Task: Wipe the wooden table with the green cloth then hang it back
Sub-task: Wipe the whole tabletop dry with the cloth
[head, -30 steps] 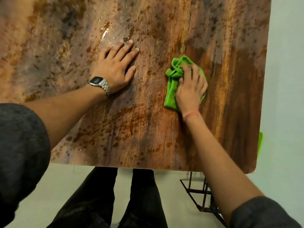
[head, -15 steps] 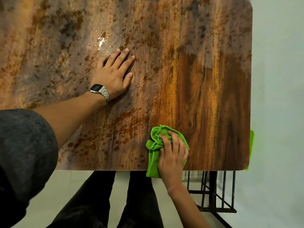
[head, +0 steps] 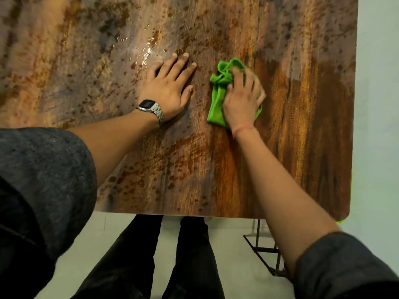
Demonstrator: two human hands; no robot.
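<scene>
Wooden table [head: 302, 147], stained, is seen from above. Left hand [head: 168, 89] is laid flat on it, fingers extended, holding nothing. Just right of it, green cloth [head: 216, 104] is pressed down by the spread right hand [head: 241, 100].

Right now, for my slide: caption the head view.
Right hand presses green cloth on wooden table; left hand rests flat.

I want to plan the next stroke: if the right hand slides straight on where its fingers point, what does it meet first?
Nothing, as far as the picture shows: ahead of the right hand and cloth lies only spotted table. The left hand lies beside it, off that line.
</scene>
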